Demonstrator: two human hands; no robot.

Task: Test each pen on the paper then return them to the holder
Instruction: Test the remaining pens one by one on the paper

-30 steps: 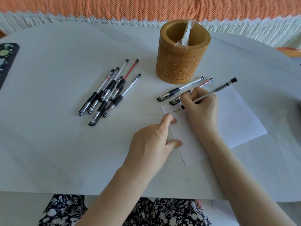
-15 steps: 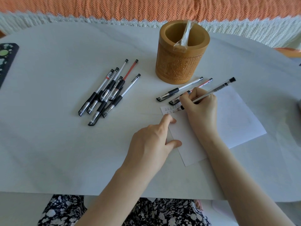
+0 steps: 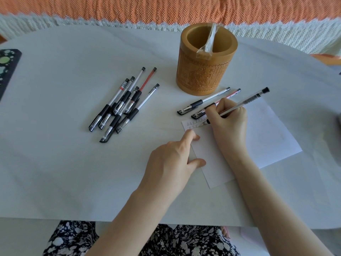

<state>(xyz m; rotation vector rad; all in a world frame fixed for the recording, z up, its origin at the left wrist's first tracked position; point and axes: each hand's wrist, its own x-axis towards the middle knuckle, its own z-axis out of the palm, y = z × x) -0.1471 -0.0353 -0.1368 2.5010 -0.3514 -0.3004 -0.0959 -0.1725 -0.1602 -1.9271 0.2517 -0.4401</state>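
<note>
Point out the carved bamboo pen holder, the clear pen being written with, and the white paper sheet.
Carved bamboo pen holder (image 3: 201,78): head view, carved front wall.
Clear pen with black end (image 3: 252,97): head view, upper barrel.
White paper sheet (image 3: 267,137): head view, bare right half.

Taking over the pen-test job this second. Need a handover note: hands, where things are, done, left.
Right hand grips a pen, tip on the paper near its top-left corner.
Left hand presses the paper's left edge with index finger and thumb.
Two pens lie between holder and paper; pile of pens lies left of the holder.
Done: two short rows of test marks.
Left: remaining tests (which pens are tested, cannot tell); no pen shows in the holder, only a clear wrapped item.
</note>
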